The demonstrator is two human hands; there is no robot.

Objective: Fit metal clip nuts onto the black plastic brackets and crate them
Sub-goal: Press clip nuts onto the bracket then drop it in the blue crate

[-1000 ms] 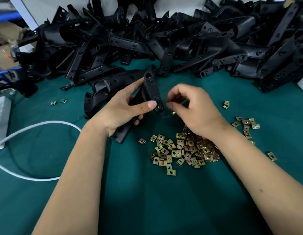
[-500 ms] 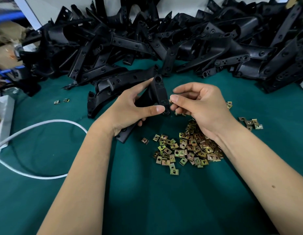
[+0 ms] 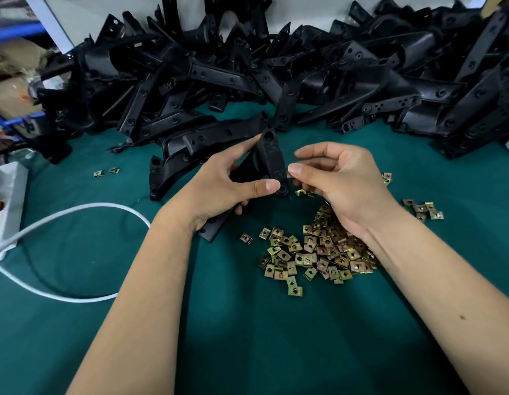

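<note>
Holding the black plastic bracket [image 3: 272, 161] in our left hand [image 3: 219, 189], we are keeping its long strip nearly upright, thumb clamped across the lower end and fingers curled behind. Our right hand [image 3: 341, 181] is coming in from the right of the bracket, thumb and forefinger pinched at its lower edge; a clip nut is probably between them, though we cannot tell for sure. The nut must slide leftward over that edge, across the strip's long axis. Below and right of the bracket the loose clip nuts [image 3: 319, 252] are lying heaped on the green cloth [image 3: 247, 337]; behind the bracket the unfitted brackets [image 3: 304, 75] are piled.
</note>
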